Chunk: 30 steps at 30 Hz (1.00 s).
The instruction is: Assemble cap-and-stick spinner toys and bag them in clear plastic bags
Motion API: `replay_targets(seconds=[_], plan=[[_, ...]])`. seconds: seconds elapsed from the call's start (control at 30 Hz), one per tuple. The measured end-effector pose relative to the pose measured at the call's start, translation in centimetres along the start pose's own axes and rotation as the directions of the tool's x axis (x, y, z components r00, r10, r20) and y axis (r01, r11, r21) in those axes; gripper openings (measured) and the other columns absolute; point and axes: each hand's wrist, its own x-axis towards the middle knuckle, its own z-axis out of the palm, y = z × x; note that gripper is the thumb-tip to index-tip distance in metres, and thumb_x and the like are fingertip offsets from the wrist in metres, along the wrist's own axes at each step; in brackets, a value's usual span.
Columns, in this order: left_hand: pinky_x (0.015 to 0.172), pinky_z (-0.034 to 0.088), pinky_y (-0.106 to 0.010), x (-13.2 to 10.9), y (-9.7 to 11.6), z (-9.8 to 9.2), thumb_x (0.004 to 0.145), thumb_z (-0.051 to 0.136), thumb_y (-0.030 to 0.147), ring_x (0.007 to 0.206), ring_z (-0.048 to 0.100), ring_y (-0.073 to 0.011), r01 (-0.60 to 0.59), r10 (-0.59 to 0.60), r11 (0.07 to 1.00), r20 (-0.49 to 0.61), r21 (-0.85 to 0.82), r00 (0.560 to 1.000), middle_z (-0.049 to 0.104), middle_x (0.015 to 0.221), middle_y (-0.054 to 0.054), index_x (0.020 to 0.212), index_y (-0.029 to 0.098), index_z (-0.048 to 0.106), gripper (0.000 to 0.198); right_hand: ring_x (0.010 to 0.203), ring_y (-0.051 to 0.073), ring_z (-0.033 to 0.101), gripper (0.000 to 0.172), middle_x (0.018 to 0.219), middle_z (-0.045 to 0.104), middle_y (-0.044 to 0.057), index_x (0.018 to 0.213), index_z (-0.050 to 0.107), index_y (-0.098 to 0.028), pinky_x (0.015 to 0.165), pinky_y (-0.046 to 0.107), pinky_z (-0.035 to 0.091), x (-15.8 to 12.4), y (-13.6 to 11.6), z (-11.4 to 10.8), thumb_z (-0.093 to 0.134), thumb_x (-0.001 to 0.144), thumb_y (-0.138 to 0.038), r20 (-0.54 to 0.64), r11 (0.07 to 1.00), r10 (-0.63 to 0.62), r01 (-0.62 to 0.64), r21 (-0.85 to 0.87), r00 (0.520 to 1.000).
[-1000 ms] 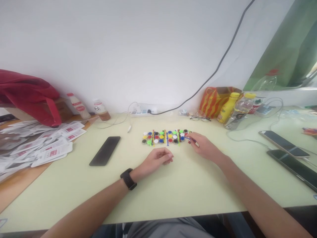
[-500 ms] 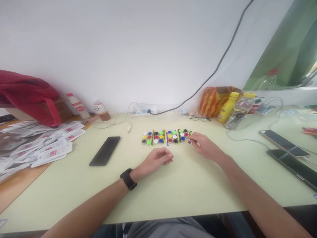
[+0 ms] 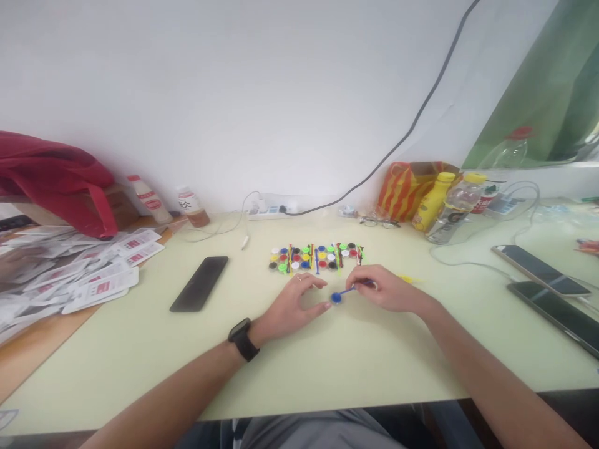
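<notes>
My right hand (image 3: 381, 288) is closed around one end of a thin blue stick (image 3: 349, 290). The stick's other end meets a small round pot with a blue lid (image 3: 336, 299); whether they are joined I cannot tell. To the left of that pot my left hand (image 3: 299, 302) is open, thumb and fingers apart, the thumb tip close to the lid. Beyond both hands lie rows of small round pots (image 3: 306, 257) with coloured lids. Between the rows are thin coloured sticks (image 3: 317, 262). Something yellow (image 3: 405, 279) shows partly behind my right hand.
A black phone (image 3: 199, 284) lies to the left, near piled white packets (image 3: 100, 280). Two more phones (image 3: 538, 269) with cables are at the right. Bottles (image 3: 433, 202), a striped bag (image 3: 395, 190), glasses (image 3: 379, 222) and a power strip (image 3: 266, 215) stand along the wall.
My right hand has drawn back from the rows toward me with the blue stick, and the blue-lidded pot now sits between my hands. The left hand has opened.
</notes>
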Motion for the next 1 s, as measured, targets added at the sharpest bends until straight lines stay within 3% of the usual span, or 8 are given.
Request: replay_targets(seconds=[0.13,0.27,0.43,0.57,0.73,0.87,1.0], plan=[[0.105,0.045,-0.042,0.0,0.1,-0.1,0.091,0.075,0.045,0.117,0.058,-0.0284,-0.048,0.047,0.999,0.077,0.017,0.996,0.067,0.122,-0.010,0.120,0.027,0.073,0.035,0.083,0.021,0.067,0.021,0.094,0.076,0.005,0.104,0.076,-0.024,0.070,0.032,0.052,0.0,-1.1,0.3,0.056,0.096,-0.024,0.079,0.992,-0.022,0.012,0.125,0.997],[0.105,0.045,-0.040,0.1,-0.1,-0.1,0.095,0.070,0.041,0.115,0.059,-0.0269,-0.050,0.049,0.999,0.121,0.006,0.991,0.070,0.116,-0.007,0.105,0.028,0.077,0.018,0.082,0.020,0.065,0.019,0.092,0.071,0.006,0.103,0.072,-0.022,0.072,0.032,0.053,0.1,-1.2,0.2,0.063,0.097,-0.037,0.010,0.955,0.056,-0.057,0.292,0.998],[0.093,0.051,-0.036,0.2,-0.3,-0.1,0.094,0.072,0.041,0.099,0.066,-0.0226,0.040,-0.028,0.991,0.096,-0.125,0.995,0.073,0.104,-0.006,0.103,0.023,0.073,0.020,0.074,0.017,0.065,0.025,0.088,0.069,0.004,0.103,0.070,-0.020,0.074,0.034,0.055,0.4,-1.4,0.7,0.071,0.092,-0.042,-0.039,0.866,0.122,-0.087,0.492,0.992],[0.085,0.054,-0.033,0.5,-0.5,0.2,0.093,0.072,0.042,0.091,0.067,-0.0192,0.110,-0.093,0.932,0.065,-0.347,0.994,0.073,0.105,-0.007,0.112,0.019,0.070,0.029,0.078,0.019,0.066,0.028,0.082,0.068,0.003,0.103,0.072,-0.019,0.077,0.035,0.054,0.7,-1.6,1.5,0.072,0.092,-0.044,-0.031,0.841,0.133,-0.097,0.533,0.991],[0.078,0.058,-0.032,0.8,-0.9,0.6,0.085,0.081,0.043,0.081,0.071,-0.0188,0.217,-0.203,0.780,0.090,-0.587,0.975,0.075,0.091,-0.007,0.108,0.015,0.075,0.037,0.069,0.016,0.060,0.027,0.072,0.059,0.000,0.101,0.070,-0.021,0.064,0.030,0.047,1.0,-1.5,2.5,0.066,0.096,-0.047,-0.044,0.861,0.148,-0.107,0.497,0.988],[0.074,0.060,-0.032,0.8,-0.6,0.6,0.081,0.085,0.044,0.075,0.072,-0.0188,0.218,-0.223,0.755,0.069,-0.618,0.972,0.075,0.084,-0.006,0.110,0.015,0.077,0.042,0.064,0.015,0.053,0.028,0.069,0.053,-0.002,0.102,0.069,-0.021,0.061,0.029,0.044,1.1,-1.6,3.2,0.064,0.097,-0.049,-0.069,0.845,0.135,-0.078,0.529,0.988],[0.071,0.061,-0.031,0.8,-0.2,0.6,0.080,0.087,0.042,0.071,0.072,-0.0179,0.212,-0.228,0.750,0.055,-0.627,0.972,0.076,0.084,-0.006,0.110,0.014,0.078,0.042,0.065,0.015,0.051,0.029,0.071,0.053,-0.002,0.102,0.067,-0.021,0.064,0.030,0.044,1.2,-1.8,3.7,0.065,0.096,-0.049,-0.067,0.754,0.161,-0.079,0.652,0.985]])
